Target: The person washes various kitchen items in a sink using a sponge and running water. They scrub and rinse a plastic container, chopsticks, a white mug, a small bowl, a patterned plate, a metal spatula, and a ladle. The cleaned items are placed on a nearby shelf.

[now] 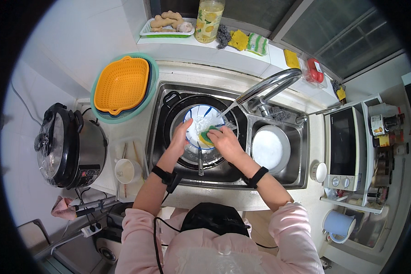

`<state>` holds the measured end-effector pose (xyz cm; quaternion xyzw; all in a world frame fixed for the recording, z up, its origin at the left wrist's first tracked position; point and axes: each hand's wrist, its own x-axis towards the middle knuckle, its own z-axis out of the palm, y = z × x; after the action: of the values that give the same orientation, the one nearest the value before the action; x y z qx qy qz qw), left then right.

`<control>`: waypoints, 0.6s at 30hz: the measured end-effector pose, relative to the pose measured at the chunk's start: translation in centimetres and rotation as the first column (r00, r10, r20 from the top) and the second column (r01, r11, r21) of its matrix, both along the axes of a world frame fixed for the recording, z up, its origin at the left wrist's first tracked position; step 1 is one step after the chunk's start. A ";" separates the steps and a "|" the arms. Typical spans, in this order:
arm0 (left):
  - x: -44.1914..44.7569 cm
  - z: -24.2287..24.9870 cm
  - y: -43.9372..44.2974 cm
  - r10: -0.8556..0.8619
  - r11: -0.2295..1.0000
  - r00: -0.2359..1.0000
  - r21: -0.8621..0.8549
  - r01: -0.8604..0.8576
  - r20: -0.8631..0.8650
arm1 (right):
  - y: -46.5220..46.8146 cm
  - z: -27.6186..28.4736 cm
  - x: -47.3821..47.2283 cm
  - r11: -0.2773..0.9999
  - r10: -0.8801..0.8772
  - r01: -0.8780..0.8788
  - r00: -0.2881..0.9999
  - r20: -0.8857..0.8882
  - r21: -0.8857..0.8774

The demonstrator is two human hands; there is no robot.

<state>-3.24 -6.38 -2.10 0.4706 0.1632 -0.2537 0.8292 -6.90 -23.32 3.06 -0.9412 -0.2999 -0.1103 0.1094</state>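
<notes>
My left hand [181, 135] grips the left rim of a white bowl with blue stripes [196, 120]. My right hand [224, 138] presses a green and yellow scouring sponge [205, 137] against the lower right of the bowl's inside. Water runs from the chrome faucet [265, 84] into the bowl. Under the bowl, a metal basin with water stands in a black pan [167, 120] in the large sink basin. A metal utensil handle [200, 161] sticks out below the bowl.
A pot of whitish, foamy liquid [271, 149] fills much of the small basin. An orange colander [121, 85] and a pressure cooker [72, 147] stand left, near a white cup [126, 171]. A microwave [344, 147] is right. A bottle [209, 22] stands on the ledge behind.
</notes>
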 end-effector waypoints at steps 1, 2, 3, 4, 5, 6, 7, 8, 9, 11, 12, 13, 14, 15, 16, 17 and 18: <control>-0.1 0.1 0.1 0.070 0.994 0.997 0.086 -0.071 0.007 | -0.3 0.1 0.1 0.998 -0.063 0.063 0.996 -0.061 -0.010; -0.7 -0.1 -0.9 0.121 0.990 0.992 0.070 -0.123 0.037 | 0.2 0.0 0.1 0.996 -0.004 0.007 1.000 -0.027 0.094; -1.0 -0.4 -1.8 0.235 0.966 0.971 0.098 -0.238 0.045 | 0.4 0.1 0.3 0.981 -0.007 0.011 1.000 -0.021 0.196; -1.4 -0.7 -2.4 0.257 0.954 0.966 0.153 -0.259 0.039 | 0.5 0.1 0.2 0.967 0.069 -0.069 0.998 0.011 0.244; -1.4 -1.1 -3.0 0.317 0.942 0.948 0.106 -0.318 0.026 | 0.8 0.0 0.2 0.964 0.121 -0.086 0.984 -0.129 0.250; -1.1 -1.3 -2.5 0.367 0.917 0.929 0.149 -0.370 0.044 | 0.6 0.1 0.1 0.968 0.077 -0.040 0.987 -0.141 0.249; -0.8 -1.6 -2.3 0.304 0.936 0.952 0.195 -0.292 -0.036 | 0.8 0.1 0.0 0.955 0.173 -0.144 0.981 -0.091 0.261; -0.5 -1.7 -1.4 0.272 0.961 0.962 0.055 -0.271 -0.011 | 0.4 0.2 0.0 0.974 0.101 -0.086 0.993 -0.062 0.209; -0.1 -1.7 -0.6 0.231 0.972 0.970 -0.021 -0.233 -0.080 | 0.2 0.2 0.0 0.990 0.078 -0.070 0.995 -0.063 0.124; -0.2 -1.6 -0.2 0.131 0.991 0.991 -0.034 -0.132 -0.010 | -0.5 0.4 0.2 0.997 -0.008 0.011 0.999 -0.039 0.078; -0.3 -1.4 -0.2 0.124 0.992 0.992 -0.022 -0.124 0.001 | -0.4 0.3 0.2 0.995 0.032 -0.031 0.999 -0.012 0.094; -0.6 -1.3 -0.6 0.196 0.980 0.981 0.030 -0.196 0.011 | -0.4 0.4 0.2 0.996 -0.020 0.024 0.999 -0.044 0.087; -1.1 -1.3 -1.5 0.247 0.968 0.969 0.029 -0.248 0.031 | -0.2 0.3 0.2 0.984 0.049 -0.046 0.999 -0.013 0.171; -1.8 -1.3 -2.5 0.258 0.964 0.964 0.053 -0.262 0.070 | -0.1 0.3 0.2 0.970 0.093 -0.089 0.996 -0.009 0.225; -1.8 -1.3 -2.8 0.340 0.928 0.939 0.146 -0.343 0.043 | 0.1 0.3 0.1 0.959 0.132 -0.107 0.988 -0.079 0.263; -1.7 -1.3 -2.7 0.304 0.936 0.952 0.177 -0.305 0.035 | 0.0 0.3 0.1 0.964 0.100 -0.066 0.988 -0.121 0.257; -1.7 -1.3 -2.8 0.317 0.936 0.948 0.154 -0.317 0.030 | 0.1 0.2 0.0 0.959 0.127 -0.093 0.985 -0.116 0.267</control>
<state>-4.91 -9.19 -3.40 0.5027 0.2542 -0.1019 0.8199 -6.87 -23.23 3.31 -0.9057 -0.3269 -0.0801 0.2575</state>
